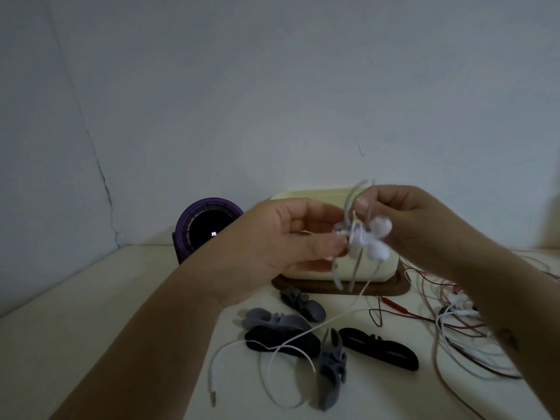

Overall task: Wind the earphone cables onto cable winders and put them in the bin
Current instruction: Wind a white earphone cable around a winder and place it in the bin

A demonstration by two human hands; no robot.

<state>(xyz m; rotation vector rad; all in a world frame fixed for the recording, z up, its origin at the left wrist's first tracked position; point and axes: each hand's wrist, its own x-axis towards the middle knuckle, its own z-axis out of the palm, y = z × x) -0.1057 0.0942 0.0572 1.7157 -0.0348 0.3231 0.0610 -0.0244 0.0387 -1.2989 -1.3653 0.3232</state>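
My left hand [291, 234] pinches a white cable winder [368, 237] held up in front of the cream bin [381, 268]. My right hand [424, 225] pinches loops of the white earphone cable [348, 204] above the winder. White cable turns lie round the winder's middle. The loose end of that cable [291, 341] trails down over the table to its jack plug [213, 394]. Several grey and black winders [281, 341] lie on the table below my hands.
The bin stands on a dark wooden tray [391, 287]. A purple round timer [206, 225] stands to the bin's left, against the wall. A tangle of red and white earphone cables [454, 322] lies at the right under my right forearm.
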